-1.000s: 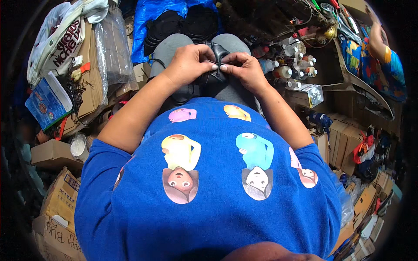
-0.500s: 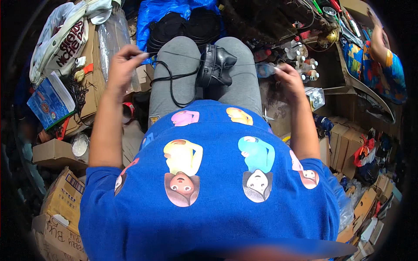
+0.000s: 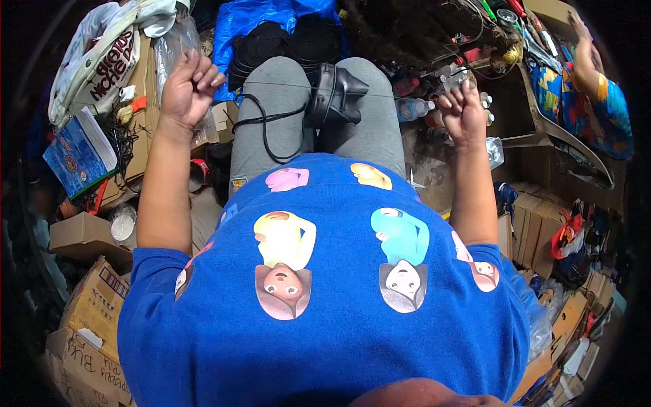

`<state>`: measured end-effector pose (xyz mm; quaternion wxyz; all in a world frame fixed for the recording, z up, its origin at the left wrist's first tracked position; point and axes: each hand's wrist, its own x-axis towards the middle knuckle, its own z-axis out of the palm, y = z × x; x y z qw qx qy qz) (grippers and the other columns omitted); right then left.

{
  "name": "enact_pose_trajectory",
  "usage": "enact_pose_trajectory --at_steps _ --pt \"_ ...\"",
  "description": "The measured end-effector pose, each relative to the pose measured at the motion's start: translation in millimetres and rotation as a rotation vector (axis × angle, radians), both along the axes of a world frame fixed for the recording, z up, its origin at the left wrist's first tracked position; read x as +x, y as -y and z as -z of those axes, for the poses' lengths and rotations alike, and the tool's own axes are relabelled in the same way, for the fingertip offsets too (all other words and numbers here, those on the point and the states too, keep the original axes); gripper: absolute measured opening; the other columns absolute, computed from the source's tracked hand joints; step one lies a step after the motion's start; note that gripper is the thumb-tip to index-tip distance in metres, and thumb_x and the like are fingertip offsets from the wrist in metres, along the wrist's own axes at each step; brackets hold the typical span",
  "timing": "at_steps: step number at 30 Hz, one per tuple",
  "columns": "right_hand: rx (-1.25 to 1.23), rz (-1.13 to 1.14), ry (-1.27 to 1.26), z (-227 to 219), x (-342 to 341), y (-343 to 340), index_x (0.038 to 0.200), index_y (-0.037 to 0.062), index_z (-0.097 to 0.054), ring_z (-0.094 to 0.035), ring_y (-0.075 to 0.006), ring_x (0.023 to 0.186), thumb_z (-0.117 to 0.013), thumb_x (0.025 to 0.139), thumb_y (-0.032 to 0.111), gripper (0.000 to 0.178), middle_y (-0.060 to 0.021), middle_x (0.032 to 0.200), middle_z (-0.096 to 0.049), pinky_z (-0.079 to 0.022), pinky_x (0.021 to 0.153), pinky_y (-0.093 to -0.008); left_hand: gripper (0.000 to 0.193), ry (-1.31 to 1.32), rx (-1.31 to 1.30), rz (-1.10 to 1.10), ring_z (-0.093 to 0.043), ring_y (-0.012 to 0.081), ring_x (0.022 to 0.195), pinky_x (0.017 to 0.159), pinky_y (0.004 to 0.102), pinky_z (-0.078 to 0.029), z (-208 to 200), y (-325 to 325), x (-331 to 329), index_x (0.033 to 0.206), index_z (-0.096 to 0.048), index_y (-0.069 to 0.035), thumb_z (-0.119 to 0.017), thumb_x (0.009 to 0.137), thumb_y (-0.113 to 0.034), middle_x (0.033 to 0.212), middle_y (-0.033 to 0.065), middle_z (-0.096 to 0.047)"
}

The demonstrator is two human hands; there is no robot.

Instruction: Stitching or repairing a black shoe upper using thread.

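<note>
A black leather piece, shaped like a shoe (image 3: 340,96), is pinched between my grey-trousered knees. Thin dark thread (image 3: 271,83) runs taut from its left side to my left hand (image 3: 186,91), which is raised with the fingers curled round the thread. On the other side a strand of thread stretches to my right hand (image 3: 465,115), also raised and curled closed. A thicker black cord (image 3: 270,120) trails from the leather piece and lies in a loop over my left thigh.
Stacked black pads (image 3: 261,57) rest on a blue plastic sheet (image 3: 237,19) beyond my knees. Small bottles (image 3: 413,108) stand to the right. Cardboard boxes (image 3: 88,237) and a blue book (image 3: 80,152) are at the left. Another person's arm (image 3: 584,64) shows far right.
Both hands have risen and drawn a little farther apart, turning with the thread pulled straight. The leather piece has tilted slightly between my knees.
</note>
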<state>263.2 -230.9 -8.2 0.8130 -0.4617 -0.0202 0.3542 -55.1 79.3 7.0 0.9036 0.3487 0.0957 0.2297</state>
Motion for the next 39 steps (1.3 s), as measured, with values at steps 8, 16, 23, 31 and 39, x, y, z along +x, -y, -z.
enact_pose_trajectory --at_steps 8,16,23,31,39 --pt "-0.419 -0.565 0.708 1.6 -50.4 -15.1 0.102 0.0073 -0.068 -0.056 -0.0098 0.082 -0.066 0.083 0.009 0.018 0.0006 0.087 -0.062 -0.044 0.074 -0.0239 0.042 -0.498 1.172 0.21 -0.052 0.0076 0.071 0.065 0.024 -0.044 0.2 29.8 66.8 0.116 -0.06 -0.009 -0.072 0.078 -0.022 0.089 0.002 -0.059" --pt "-0.555 -0.609 1.192 -5.5 -82.3 -38.4 0.091 0.0054 -0.071 -0.061 -0.0187 0.074 -0.069 0.077 0.009 0.015 -0.0083 0.08 -0.062 -0.048 0.069 -0.0296 0.053 -0.595 1.486 0.489 -0.058 0.0153 0.081 0.075 0.0316 -0.048 6.4 54.1 114.2 0.124 -0.058 -0.011 -0.075 0.074 -0.018 0.094 0.0104 -0.067" --pt "-0.585 -0.628 1.152 -6.1 -79.7 -43.1 0.092 0.0043 -0.071 -0.06 -0.0146 0.073 -0.069 0.079 0.01 0.014 -0.006 0.078 -0.058 -0.047 0.066 -0.0281 0.051 -0.603 1.398 0.518 -0.058 0.0149 0.086 0.079 0.0303 -0.047 12.6 50.1 115.0 0.121 -0.059 -0.009 -0.076 0.073 -0.014 0.099 0.0097 -0.066" --pt "-0.562 -0.678 1.056 -3.0 -81.0 -47.2 0.092 0.0053 -0.071 -0.056 -0.0122 0.071 -0.069 0.079 0.009 0.014 -0.0033 0.078 -0.056 -0.046 0.066 -0.0258 0.052 -0.563 1.407 0.503 -0.059 0.0164 0.094 0.085 0.0306 -0.046 12.6 50.7 120.6 0.118 -0.059 -0.006 -0.077 0.07 -0.012 0.1 0.0086 -0.066" --pt "-0.489 -0.774 0.936 19.4 -65.2 -50.8 0.096 0.0092 -0.071 -0.051 -0.009 0.083 -0.068 0.081 0.007 0.016 0.0001 0.086 -0.054 -0.042 0.075 -0.0235 0.049 -0.565 1.373 0.552 -0.056 0.0136 0.078 0.072 0.0293 -0.046 10.6 52.5 127.2 0.108 -0.058 -0.003 -0.079 0.065 -0.01 0.083 0.0059 -0.062"
